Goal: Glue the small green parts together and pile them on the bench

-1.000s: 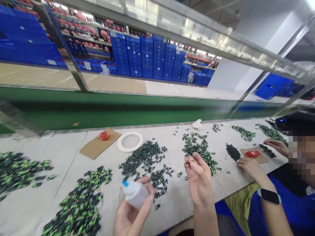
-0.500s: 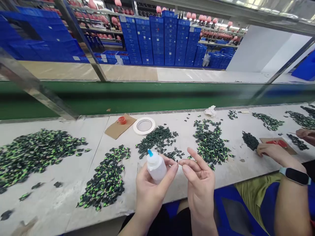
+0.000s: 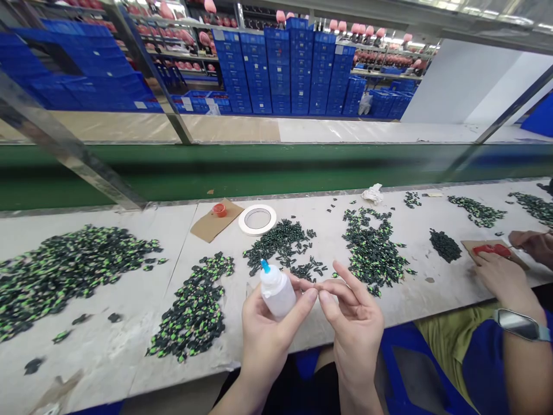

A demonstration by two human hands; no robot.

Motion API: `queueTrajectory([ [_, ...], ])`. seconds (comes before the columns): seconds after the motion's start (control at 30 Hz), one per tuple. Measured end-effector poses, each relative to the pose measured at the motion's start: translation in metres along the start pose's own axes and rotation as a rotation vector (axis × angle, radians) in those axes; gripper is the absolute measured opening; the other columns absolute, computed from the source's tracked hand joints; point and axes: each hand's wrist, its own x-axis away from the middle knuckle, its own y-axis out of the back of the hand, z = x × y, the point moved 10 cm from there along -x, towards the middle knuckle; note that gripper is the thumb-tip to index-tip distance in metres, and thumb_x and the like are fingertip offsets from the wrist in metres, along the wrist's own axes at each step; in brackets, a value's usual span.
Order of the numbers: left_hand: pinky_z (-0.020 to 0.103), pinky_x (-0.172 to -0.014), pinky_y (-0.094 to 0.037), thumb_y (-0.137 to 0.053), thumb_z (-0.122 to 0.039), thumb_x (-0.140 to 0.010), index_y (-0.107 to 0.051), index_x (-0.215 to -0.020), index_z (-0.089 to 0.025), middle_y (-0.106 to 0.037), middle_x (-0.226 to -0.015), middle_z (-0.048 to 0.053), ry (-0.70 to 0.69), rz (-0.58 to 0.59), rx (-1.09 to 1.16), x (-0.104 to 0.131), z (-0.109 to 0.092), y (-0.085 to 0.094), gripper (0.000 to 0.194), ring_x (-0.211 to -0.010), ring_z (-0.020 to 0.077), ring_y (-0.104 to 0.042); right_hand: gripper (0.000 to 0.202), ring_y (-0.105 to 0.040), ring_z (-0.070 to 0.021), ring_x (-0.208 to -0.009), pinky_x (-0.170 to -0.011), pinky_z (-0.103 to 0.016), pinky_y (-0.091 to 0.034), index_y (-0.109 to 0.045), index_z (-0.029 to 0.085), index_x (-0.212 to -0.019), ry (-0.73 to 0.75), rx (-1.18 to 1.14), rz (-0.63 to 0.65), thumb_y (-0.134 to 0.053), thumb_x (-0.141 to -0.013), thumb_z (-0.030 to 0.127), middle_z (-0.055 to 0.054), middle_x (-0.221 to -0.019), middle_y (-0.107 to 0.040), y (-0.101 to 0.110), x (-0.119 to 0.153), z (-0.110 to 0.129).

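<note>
My left hand (image 3: 270, 328) is wrapped round a white squeeze bottle (image 3: 277, 294) with a blue tip, held upright against the palm. Its thumb and index finger reach out and meet the fingertips of my right hand (image 3: 356, 320). That hand is closed in a pinch, its other fingers raised. Whatever lies between the touching fingertips is too small to make out. Just beyond them is a heap of small dark pieces (image 3: 276, 245). To the left lies a pile of black and green parts (image 3: 190, 314), and a similar pile (image 3: 374, 253) sits to the right.
A roll of white tape (image 3: 258, 221) and a red pot (image 3: 219, 210) on cardboard (image 3: 207, 227) lie farther back. A large pile of parts (image 3: 78, 271) covers the left. At right, a co-worker's hand (image 3: 501, 276) touches a red item on cardboard. A green belt (image 3: 259, 170) runs behind.
My fingertips have come together, closing the small gap between the hands. The co-worker's hand has moved over the red item on the cardboard. The view has shifted slightly.
</note>
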Motion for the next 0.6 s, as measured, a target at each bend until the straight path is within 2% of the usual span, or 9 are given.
queueTrajectory([
  [0.2, 0.026, -0.063, -0.058, -0.080, -0.023, -0.059, -0.063, -0.075, -0.015, -0.072, -0.066, 0.002, 0.006, 0.039, -0.016, -0.004, 0.005, 0.006, 0.024, -0.063, 0.0188, -0.070, 0.039, -0.070, -0.0193, -0.075, -0.082, -0.040, -0.057, -0.068, 0.021, -0.110, 0.252, 0.176, 0.027, -0.074, -0.072, 0.015, -0.001, -0.074, -0.076, -0.003, 0.006, 0.021],
  [0.43, 0.026, -0.061, -0.059, -0.082, -0.025, -0.056, -0.064, -0.074, -0.015, -0.073, -0.065, 0.004, 0.049, 0.041, -0.075, -0.007, 0.008, 0.011, 0.028, -0.062, 0.0207, -0.071, 0.055, -0.069, -0.0195, -0.075, -0.076, -0.039, -0.056, -0.055, 0.026, -0.129, 0.681, 0.511, 0.111, -0.067, -0.079, 0.008, -0.001, -0.082, -0.077, -0.018, 0.025, 0.056],
  [0.6, 0.026, -0.059, -0.059, -0.080, -0.024, -0.055, -0.064, -0.071, -0.016, -0.072, -0.063, 0.003, 0.030, 0.015, -0.122, -0.007, 0.006, 0.011, 0.025, -0.061, 0.0212, -0.071, 0.058, -0.070, -0.0193, -0.074, -0.069, -0.036, -0.056, -0.049, 0.023, -0.135, 0.823, 0.640, 0.156, -0.065, -0.081, 0.006, -0.002, -0.083, -0.077, -0.026, 0.032, 0.064],
])
